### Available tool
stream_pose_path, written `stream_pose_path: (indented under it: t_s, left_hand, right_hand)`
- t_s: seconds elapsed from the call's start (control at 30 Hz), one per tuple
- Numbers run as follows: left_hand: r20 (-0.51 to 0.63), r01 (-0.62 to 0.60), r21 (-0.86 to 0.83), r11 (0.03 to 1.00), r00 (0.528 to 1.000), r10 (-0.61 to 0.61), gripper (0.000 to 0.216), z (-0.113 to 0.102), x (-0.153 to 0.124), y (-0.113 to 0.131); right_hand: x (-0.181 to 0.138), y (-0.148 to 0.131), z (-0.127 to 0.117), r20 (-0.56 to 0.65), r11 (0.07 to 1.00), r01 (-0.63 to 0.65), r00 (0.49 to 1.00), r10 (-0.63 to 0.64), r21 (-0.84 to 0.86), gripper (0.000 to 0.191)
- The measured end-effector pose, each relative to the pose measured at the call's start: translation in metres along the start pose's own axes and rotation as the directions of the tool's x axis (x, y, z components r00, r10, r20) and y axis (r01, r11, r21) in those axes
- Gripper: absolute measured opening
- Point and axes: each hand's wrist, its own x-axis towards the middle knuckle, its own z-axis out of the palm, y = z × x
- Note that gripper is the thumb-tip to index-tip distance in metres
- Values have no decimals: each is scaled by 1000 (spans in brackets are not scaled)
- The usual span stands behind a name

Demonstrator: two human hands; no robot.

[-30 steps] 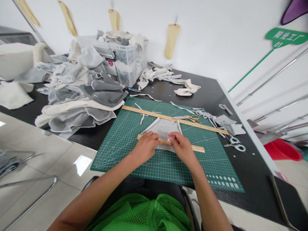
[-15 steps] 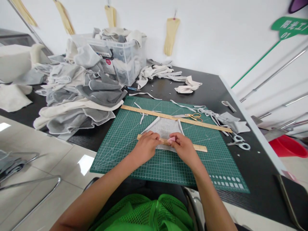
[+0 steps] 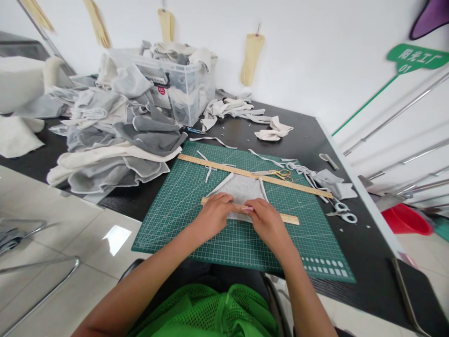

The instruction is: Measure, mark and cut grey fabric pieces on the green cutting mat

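Short ruler (image 3: 239, 208) crosswise on cloth (image 3: 245, 186)
Our left hand (image 3: 215, 210) covers its left half, grip unclear; our right hand (image 3: 268, 219) pinches a pink piece (image 3: 247, 208).

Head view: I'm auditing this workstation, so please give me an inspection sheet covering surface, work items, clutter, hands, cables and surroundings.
Surface: green cutting mat on a black table.
Work items: short wooden ruler across a gray fabric piece; long wooden ruler beyond, gold-handled scissors lying over it.
Clutter: fabric pile, tangled fabric strips, white-handled scissors.
Hands: left hand on the short ruler; right hand pinching a small pink piece.
Cables: nothing seen.
Surroundings: yellow gloves hanging on a white wall; red container on the right.
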Motion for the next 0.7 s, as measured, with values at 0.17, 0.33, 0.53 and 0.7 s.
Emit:
stream_pose_path:
  t_s: [0.17, 0.33, 0.53, 0.7]
  left_hand:
    - [20, -3, 7, 1000, 1000, 3, 40, -2, 1, 1]
    - [22, -11, 26, 1000, 1000, 10, 34, 0, 2, 1]
    - [21, -13, 63, 998, 1000, 11, 31, 0, 1, 1]
    - [14, -23, 49, 999, 1000, 22, 29, 1, 1, 1]
  right_hand:
    - [-9, -3, 3, -60, 999, -33, 998, 34, 12, 16]
    - [-12, 2, 8, -55, 964, -56, 998, 43, -259, 16]
    - [-11, 7, 10, 37, 953, 28, 999, -18, -302, 15]
    - [-12, 11, 9, 69, 953, 64, 997, -45, -298, 17]
